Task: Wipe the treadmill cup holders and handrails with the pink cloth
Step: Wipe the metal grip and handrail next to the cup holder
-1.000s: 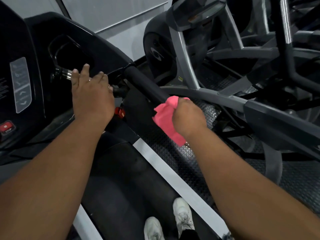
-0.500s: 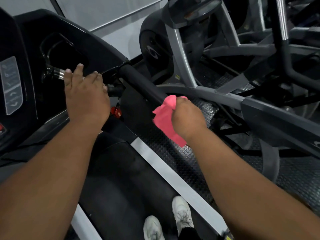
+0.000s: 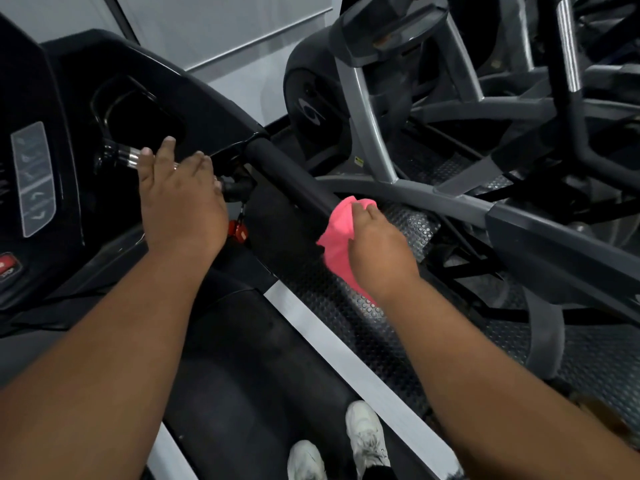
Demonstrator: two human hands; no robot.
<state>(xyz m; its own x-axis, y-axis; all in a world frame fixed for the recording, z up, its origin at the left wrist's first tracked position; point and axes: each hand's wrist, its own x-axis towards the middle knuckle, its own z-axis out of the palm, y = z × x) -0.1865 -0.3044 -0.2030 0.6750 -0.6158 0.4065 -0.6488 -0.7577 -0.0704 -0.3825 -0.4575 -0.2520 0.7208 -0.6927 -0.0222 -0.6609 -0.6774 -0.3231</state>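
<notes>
My right hand [image 3: 375,245] grips the pink cloth [image 3: 337,237], wrapped round the near end of the black padded right handrail [image 3: 287,174]. The cloth's loose corner hangs below the hand. My left hand [image 3: 180,199] lies over the chrome grip bar [image 3: 121,155] in front of the console, fingers curled over it. Just above that hand is the dark right cup holder [image 3: 138,116], set into the black console.
Grey control buttons [image 3: 34,178] and a red stop button [image 3: 7,263] sit at the left. A red safety clip [image 3: 238,230] hangs beneath the console. My white shoes [image 3: 363,434] stand on the belt. An elliptical machine [image 3: 415,98] crowds the right side.
My right hand with the cloth has stayed at the near end of the handrail, shifting only slightly. The left hand keeps its place on the chrome bar. The view has swung a little.
</notes>
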